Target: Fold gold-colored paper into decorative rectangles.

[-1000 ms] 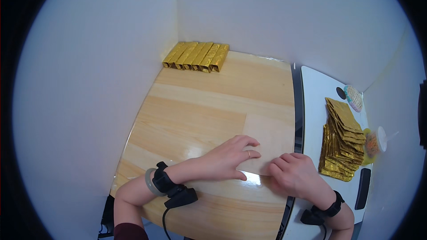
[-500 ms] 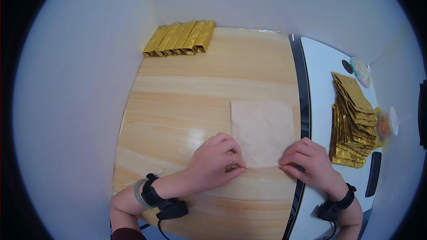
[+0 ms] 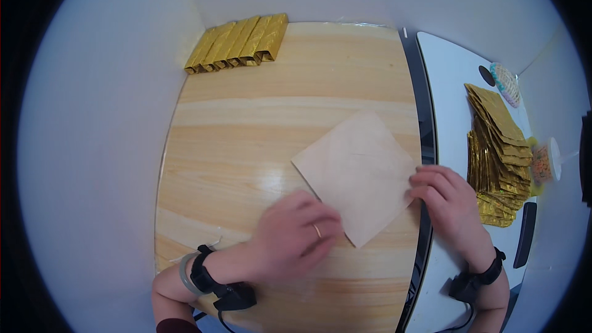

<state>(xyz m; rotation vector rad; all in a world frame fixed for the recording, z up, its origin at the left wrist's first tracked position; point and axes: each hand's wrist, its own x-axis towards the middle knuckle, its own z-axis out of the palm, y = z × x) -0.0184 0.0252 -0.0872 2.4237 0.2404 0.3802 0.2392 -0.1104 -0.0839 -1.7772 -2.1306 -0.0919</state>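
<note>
A square, pale beige sheet of paper (image 3: 357, 176) lies turned corner-wise on the wooden table, one corner toward me. At its right corner, my right hand (image 3: 445, 197) has the fingers curled and closed on the paper's edge. Beside the lower left edge of the sheet is my left hand (image 3: 299, 234), with bent fingers and a ring on one of them. Motion blurs that hand, and its fingertips cannot be made out clearly. Both wrists carry black strapped devices.
Several gold folded tubes (image 3: 237, 43) stand in a row at the far left of the wooden table (image 3: 234, 135). On the white table (image 3: 447, 92) at right lie a pile of gold folded papers (image 3: 499, 154), a woven pad (image 3: 505, 83) and a tub (image 3: 546, 160). Walls border the sides.
The paper has turned from lying square-on to corner-wise. My right hand has moved up a little to its right corner; my left hand has come off the near edge and shifted slightly.
</note>
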